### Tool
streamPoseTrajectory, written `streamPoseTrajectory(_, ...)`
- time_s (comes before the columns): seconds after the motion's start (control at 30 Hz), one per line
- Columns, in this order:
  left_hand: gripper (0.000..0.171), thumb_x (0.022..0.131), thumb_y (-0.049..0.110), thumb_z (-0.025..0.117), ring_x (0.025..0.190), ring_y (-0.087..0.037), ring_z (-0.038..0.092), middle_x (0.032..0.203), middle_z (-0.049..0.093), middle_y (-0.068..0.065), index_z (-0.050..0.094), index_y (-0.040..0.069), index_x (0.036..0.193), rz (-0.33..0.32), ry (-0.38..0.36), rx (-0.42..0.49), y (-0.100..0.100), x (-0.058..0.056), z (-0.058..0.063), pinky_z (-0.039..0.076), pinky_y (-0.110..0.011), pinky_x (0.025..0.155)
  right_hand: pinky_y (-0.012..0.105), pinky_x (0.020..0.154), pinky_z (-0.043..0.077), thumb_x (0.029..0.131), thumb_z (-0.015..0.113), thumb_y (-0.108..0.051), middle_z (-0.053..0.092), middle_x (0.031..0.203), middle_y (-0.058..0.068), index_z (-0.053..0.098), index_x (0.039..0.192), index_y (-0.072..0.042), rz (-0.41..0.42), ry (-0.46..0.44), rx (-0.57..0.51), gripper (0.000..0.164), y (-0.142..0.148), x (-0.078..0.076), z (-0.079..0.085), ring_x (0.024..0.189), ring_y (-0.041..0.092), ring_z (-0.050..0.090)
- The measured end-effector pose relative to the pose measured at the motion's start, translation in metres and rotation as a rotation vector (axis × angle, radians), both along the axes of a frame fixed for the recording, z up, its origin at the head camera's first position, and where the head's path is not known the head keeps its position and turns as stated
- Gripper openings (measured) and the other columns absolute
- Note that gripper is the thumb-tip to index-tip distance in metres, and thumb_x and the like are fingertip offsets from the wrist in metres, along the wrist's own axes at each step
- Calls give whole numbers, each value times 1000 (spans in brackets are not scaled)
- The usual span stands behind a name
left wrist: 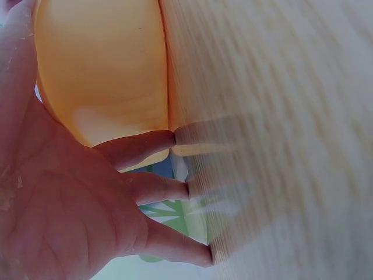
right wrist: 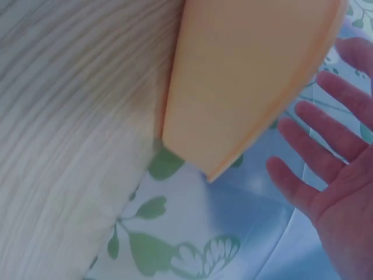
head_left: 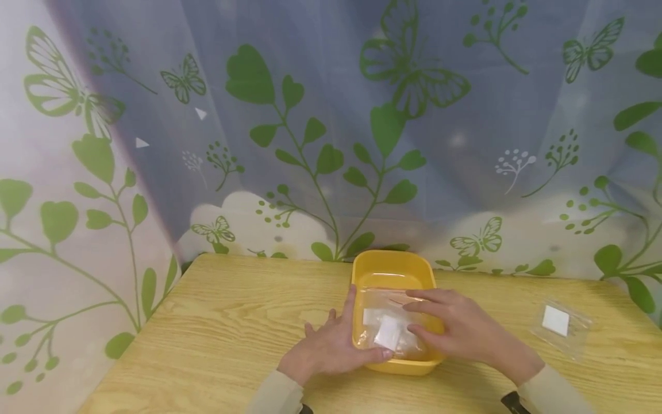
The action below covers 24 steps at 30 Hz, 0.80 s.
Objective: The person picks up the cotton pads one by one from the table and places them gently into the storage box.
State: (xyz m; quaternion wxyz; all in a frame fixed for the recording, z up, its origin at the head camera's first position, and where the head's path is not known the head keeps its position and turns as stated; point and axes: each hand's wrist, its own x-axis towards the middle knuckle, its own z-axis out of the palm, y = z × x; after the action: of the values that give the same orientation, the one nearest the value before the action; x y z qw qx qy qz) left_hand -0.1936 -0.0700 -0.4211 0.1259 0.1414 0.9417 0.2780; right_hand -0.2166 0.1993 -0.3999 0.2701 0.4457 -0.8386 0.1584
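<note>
A yellow plastic tub [head_left: 394, 263] stands on the table, with clear plastic bags [head_left: 381, 300] and white squares [head_left: 388, 332] inside; how many bags lie there I cannot tell. My left hand [head_left: 331, 348] rests at its left side, the thumb reaching over the front rim near a white square. In the left wrist view the extended fingers [left wrist: 160, 189] of this hand touch the tabletop beside the tub wall [left wrist: 111, 70]. Over the tub's right rim my right hand [head_left: 460, 325] spreads its nearly straight fingers just above the bags. The right wrist view shows that palm [right wrist: 355, 204] holding nothing.
On the table to the right lies another clear bag [head_left: 570, 347] with a white square [head_left: 555, 320] in it. The wood-grain table [head_left: 248, 310] runs back to a curtain [head_left: 320, 103] printed with leaves and butterflies, close behind the tub.
</note>
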Motion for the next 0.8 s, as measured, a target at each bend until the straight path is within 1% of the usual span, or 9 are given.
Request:
streamPoseTrajectory(0.1,131,78,87,59,152,-49,29,153,52,-20,-18,25,164,-3,2,4,-1,-1,-1,13,-88,108,48,83,62,86,81,-37,75,122,8,78,113,-19,-20,49,-29,32,8,0,0,103,29,73)
streamPoseTrajectory(0.2,131,78,86,60,152,-50,29,153,52,-20,-18,25,164,-5,1,12,-1,-1,-1,12,-89,108,51,84,61,87,80,-42,74,124,9,77,115,-17,-37,76,-46,37,16,2,0,105,30,72)
streamPoseTrajectory(0.27,131,78,86,60,152,-49,29,153,52,-20,-18,25,164,-5,1,14,-1,-1,0,12,-88,108,52,83,60,87,80,-45,74,125,10,77,117,-18,-64,91,-50,41,21,2,1,106,30,72)
streamPoseTrajectory(0.4,131,78,86,60,152,-49,29,153,52,-20,-18,26,164,-5,2,19,-1,-1,0,11,-88,109,58,86,57,87,77,-52,73,127,12,74,124,-20,-175,101,-26,50,30,6,1,112,34,70)
streamPoseTrajectory(0.5,130,78,86,61,152,-48,29,153,52,-21,-17,25,164,-5,3,19,0,-1,1,11,-87,110,62,88,55,86,74,-57,70,132,14,72,128,-19,-275,92,19,57,37,9,1,116,38,67)
streamPoseTrajectory(0.57,130,78,86,60,152,-48,29,152,53,-21,-17,25,164,-7,6,10,0,-1,1,11,-87,110,63,88,54,84,75,-58,68,135,15,71,129,-18,-327,84,46,61,41,10,1,118,41,65)
streamPoseTrajectory(0.67,130,78,87,59,153,-47,29,151,54,-21,-18,25,164,-6,5,-1,0,-1,1,11,-87,110,66,89,53,81,77,-58,65,139,15,70,132,-18,-389,56,67,65,46,13,1,123,45,62)
streamPoseTrajectory(0.8,130,78,87,59,153,-48,29,151,55,-20,-19,26,163,-8,0,-1,-1,0,1,11,-87,110,70,93,49,80,77,-60,62,144,15,67,136,-20,-441,28,82,69,53,16,0,130,51,55)
